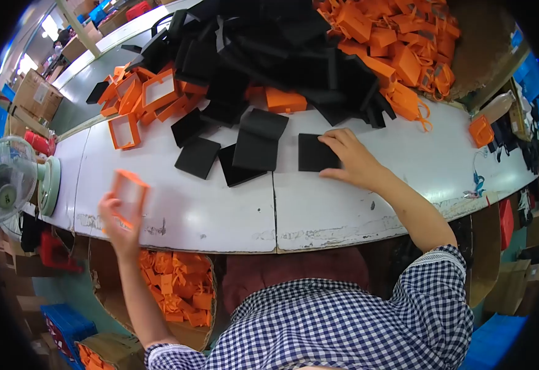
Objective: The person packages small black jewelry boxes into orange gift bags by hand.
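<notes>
My left hand (120,223) holds an orange box frame with a pale inside (130,196) over the left part of the white table (220,209); it is slightly blurred. On the right, my right hand (347,159) has its thumb and fingers around the right side of a flat black square box (314,152) lying on the table. Left of that box, a black piece with a raised flap (260,140) and a black square (198,157) rest on the surface. Another open orange box (124,131) lies farther left.
Black boxes (263,49) are heaped at the back, with orange boxes (405,49) behind right. A fan (10,188) stands at the left edge, scissors (474,193) lie at right. A carton of orange pieces (177,287) is below the table edge.
</notes>
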A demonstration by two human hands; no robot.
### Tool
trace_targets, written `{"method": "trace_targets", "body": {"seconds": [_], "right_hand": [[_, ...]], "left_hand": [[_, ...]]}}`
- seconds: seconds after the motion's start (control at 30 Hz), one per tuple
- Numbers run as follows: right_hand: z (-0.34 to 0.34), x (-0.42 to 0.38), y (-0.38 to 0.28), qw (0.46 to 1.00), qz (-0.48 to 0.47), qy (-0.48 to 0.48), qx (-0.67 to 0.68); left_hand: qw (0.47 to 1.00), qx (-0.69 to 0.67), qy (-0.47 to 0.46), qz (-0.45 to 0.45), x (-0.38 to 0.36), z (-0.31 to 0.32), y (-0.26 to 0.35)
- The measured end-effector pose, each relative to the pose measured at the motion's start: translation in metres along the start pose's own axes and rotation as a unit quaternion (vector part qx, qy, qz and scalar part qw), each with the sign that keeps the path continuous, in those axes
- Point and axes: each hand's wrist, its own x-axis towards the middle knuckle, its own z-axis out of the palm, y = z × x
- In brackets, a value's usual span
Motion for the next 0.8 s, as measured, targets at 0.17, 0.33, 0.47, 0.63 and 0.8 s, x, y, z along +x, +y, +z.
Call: {"method": "trace_targets", "body": {"seconds": [0.17, 0.33, 0.47, 0.63, 0.8], "right_hand": [[-0.014, 0.006, 0.010, 0.964, -0.090, 0.234, -0.090], [0.002, -0.012, -0.069, 0.951, 0.134, 0.039, 0.276], [0.041, -0.019, -0.103, 0.978, -0.033, 0.116, 0.171], [0.052, -0.037, -0.102, 0.979, -0.117, 0.165, 0.041], [0.021, -0.049, -0.062, 0.972, -0.135, 0.178, 0.070]], "left_hand": [[0.933, -0.192, -0.296, 0.064, -0.066, 0.055, 0.142], [0.923, -0.267, -0.256, 0.107, -0.075, 0.113, 0.188], [0.914, -0.309, -0.227, 0.131, -0.076, 0.130, 0.199], [0.923, -0.149, -0.307, 0.180, -0.069, 0.112, 0.210], [0.921, -0.104, -0.312, 0.207, -0.069, 0.115, 0.212]]}}
